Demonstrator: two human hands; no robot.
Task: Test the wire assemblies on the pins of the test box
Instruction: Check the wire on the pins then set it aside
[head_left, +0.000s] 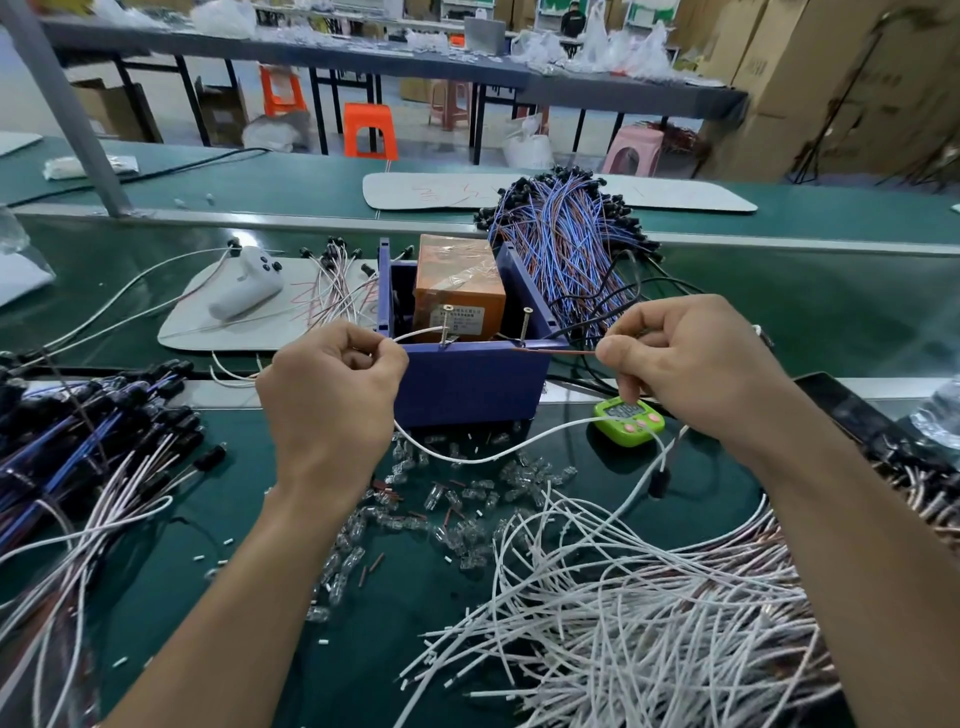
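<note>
A blue test box (467, 379) stands mid-table with an orange block (457, 286) inside and two upright screw pins, the left pin (445, 325) and the right pin (526, 326), on its front rim. My left hand (332, 395) pinches the white wire end (415, 333), whose tip reaches the left pin. My right hand (675, 364) pinches the brown wire end (556, 352), its tip at the base of the right pin. The white wire's slack (493, 454) loops below the box between my hands.
White and brown wire assemblies (649, 613) pile at the front right; dark blue ones (78, 431) lie at the left. A blue-and-brown bundle (566, 244) sits behind the box. Clear connectors (457, 519) are scattered in front. A green timer (629, 420) stands right of the box.
</note>
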